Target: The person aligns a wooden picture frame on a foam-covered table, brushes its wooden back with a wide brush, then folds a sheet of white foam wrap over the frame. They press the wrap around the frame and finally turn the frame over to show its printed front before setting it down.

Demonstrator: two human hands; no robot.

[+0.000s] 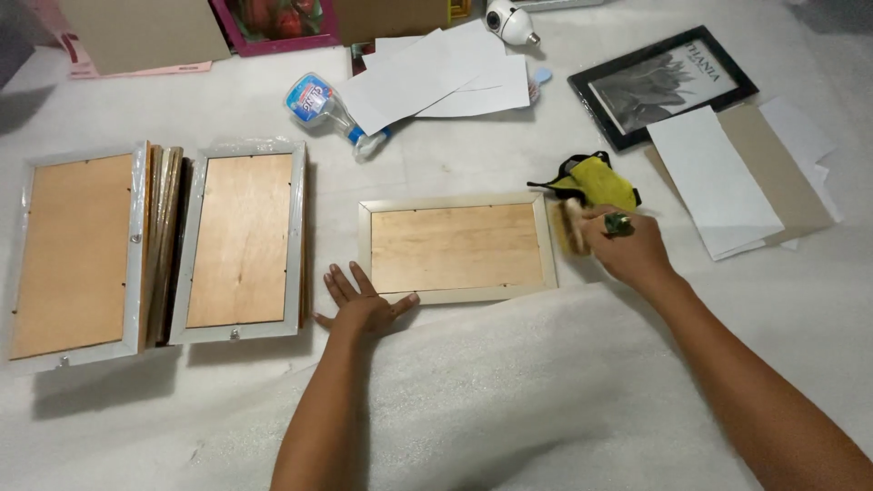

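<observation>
We see the left hand [362, 307] flat with fingers spread beside the frame [456, 247], while the right hand [627, 247] grips a small, mostly hidden tool [619, 224].

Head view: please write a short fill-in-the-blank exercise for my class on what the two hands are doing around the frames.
1. The left hand lies flat, fingers spread, by the bottom-left corner of the middle ____.
2. The right hand grips a brush at that frame's ____ end.
3. Just behind the right hand lies a ____ cloth.
4. The black frame lies face ____.

Missing words: frame; right; yellow; up
</observation>
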